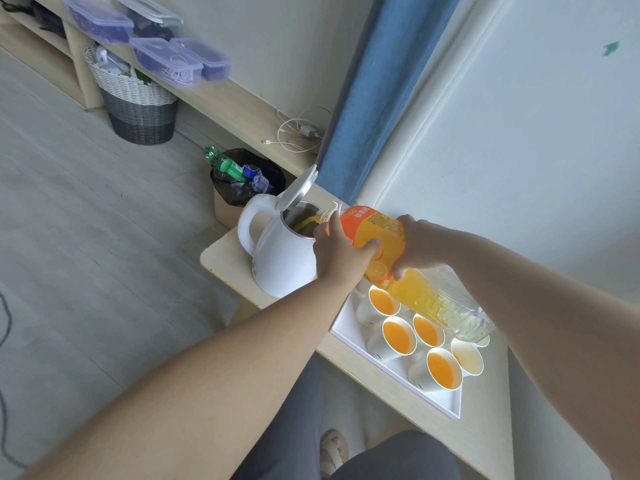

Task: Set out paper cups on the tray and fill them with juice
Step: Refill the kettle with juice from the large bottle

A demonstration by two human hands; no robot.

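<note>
Both hands hold a large orange juice bottle (381,237) tipped on its side over the table. My left hand (337,252) grips it near the neck, my right hand (420,245) around the label. Juice streams from its mouth into an open white electric kettle (277,261), whose lid stands up. Below the bottle, a white tray (349,327) carries several white paper cups. Some hold orange juice (398,337), and one cup (467,356) at the right looks nearly empty. The bottle's base hides another cup behind it.
The light wood table (228,261) is narrow, with its edge close to the kettle. A bin with a black bag and plastic bottles (242,178) stands behind it. A woven basket (138,98) sits on the floor, with lidded boxes (166,60) on a shelf and a blue curtain (374,91) beside it.
</note>
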